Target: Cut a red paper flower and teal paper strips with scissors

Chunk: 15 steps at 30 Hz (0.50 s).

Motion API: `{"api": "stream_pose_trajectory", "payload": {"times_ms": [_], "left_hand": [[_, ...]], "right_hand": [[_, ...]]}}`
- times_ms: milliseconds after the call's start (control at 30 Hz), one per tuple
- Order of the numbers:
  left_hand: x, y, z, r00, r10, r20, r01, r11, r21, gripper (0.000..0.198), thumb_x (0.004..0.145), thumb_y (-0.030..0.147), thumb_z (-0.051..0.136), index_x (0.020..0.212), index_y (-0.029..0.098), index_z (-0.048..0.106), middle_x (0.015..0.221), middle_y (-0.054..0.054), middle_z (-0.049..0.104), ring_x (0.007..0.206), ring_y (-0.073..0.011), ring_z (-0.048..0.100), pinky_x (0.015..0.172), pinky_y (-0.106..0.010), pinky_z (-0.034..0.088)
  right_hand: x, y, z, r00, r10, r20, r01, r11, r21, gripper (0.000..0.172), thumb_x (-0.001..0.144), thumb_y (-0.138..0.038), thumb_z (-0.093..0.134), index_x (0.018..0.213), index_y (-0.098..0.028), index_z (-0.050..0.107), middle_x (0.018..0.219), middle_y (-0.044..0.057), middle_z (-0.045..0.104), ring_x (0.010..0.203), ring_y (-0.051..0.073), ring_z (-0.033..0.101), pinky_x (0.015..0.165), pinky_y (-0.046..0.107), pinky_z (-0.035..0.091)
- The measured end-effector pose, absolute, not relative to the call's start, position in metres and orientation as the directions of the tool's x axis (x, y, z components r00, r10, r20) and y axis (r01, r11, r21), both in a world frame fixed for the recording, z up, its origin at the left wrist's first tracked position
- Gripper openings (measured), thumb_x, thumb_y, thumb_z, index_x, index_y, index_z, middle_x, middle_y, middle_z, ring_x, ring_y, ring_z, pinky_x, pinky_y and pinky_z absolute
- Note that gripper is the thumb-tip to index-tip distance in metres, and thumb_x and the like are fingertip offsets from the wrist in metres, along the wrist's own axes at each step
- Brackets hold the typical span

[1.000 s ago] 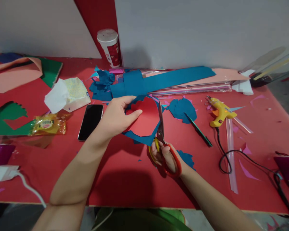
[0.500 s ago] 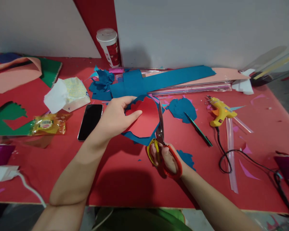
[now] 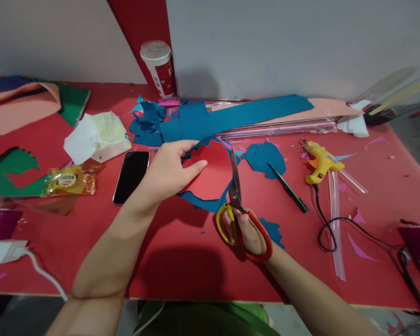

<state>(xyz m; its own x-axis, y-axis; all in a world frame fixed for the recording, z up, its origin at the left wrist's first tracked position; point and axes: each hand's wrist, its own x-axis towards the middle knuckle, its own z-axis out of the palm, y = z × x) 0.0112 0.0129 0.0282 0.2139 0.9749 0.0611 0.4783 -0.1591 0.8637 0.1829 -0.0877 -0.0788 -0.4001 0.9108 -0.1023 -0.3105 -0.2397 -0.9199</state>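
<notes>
Dim-ish o/head light, soft shadows on tbl (image 3: 388, 196), pic edges blurry/warped.

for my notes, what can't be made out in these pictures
All in the head view:
Left hand: most fingers hidden under the red paper.
Phone: lower right part hidden by the left arm.
Cup: most lettering too small to read.
Purple item: cut off by the right edge.

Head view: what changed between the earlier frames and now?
The metal scissors with red and yellow loops shifted: their handles swung slightly right with the right hand, the red loop now farther from the yellow. Nothing was taken hold of or let go. Unchanged: the left hand gripping the wavy-edged red paper over blue paper; the yellow glue gun.
</notes>
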Motion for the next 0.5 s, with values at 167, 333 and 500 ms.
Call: {"api": "stream_pose_trajectory", "payload": {"times_ms": [167, 333, 500], "left_hand": [[0.011, 0.014, 0.025, 0.217, 0.973, 0.073, 0.452, -0.167, 0.877, 0.030, 0.066, 0.021, 0.061, 0.095, 0.015, 0.066, 0.103, -0.008, 0.065, 0.098, -0.0244, 0.058, 0.082, -0.037, 0.049], [0.011, 0.014, 0.025, 0.206, 0.977, 0.050, 0.439, -0.139, 0.888, 0.028, 0.065, 0.020, 0.062, 0.093, 0.014, 0.066, 0.102, -0.008, 0.066, 0.095, -0.0246, 0.059, 0.080, -0.037, 0.050], [0.011, 0.014, 0.027, 0.226, 0.972, 0.060, 0.435, -0.156, 0.887, 0.029, 0.067, 0.020, 0.061, 0.095, 0.014, 0.066, 0.104, -0.008, 0.065, 0.096, -0.0237, 0.059, 0.082, -0.036, 0.049]], "right_hand": [[0.182, -0.088, -0.078, -0.378, 0.922, -0.080, -0.326, -0.214, -0.921, 0.046, 0.081, -0.061, 0.036, 0.063, -0.020, 0.041, 0.044, -0.004, 0.036, 0.037, 0.009, 0.033, 0.037, 0.024, 0.024], [0.181, -0.087, -0.074, -0.374, 0.923, -0.092, -0.317, -0.221, -0.922, 0.045, 0.080, -0.061, 0.038, 0.062, -0.020, 0.039, 0.043, -0.006, 0.034, 0.036, 0.008, 0.031, 0.036, 0.022, 0.022], [0.180, -0.086, -0.067, -0.359, 0.929, -0.091, -0.288, -0.203, -0.936, 0.048, 0.079, -0.064, 0.036, 0.059, -0.020, 0.036, 0.043, -0.005, 0.033, 0.036, 0.008, 0.030, 0.036, 0.024, 0.021]]}}
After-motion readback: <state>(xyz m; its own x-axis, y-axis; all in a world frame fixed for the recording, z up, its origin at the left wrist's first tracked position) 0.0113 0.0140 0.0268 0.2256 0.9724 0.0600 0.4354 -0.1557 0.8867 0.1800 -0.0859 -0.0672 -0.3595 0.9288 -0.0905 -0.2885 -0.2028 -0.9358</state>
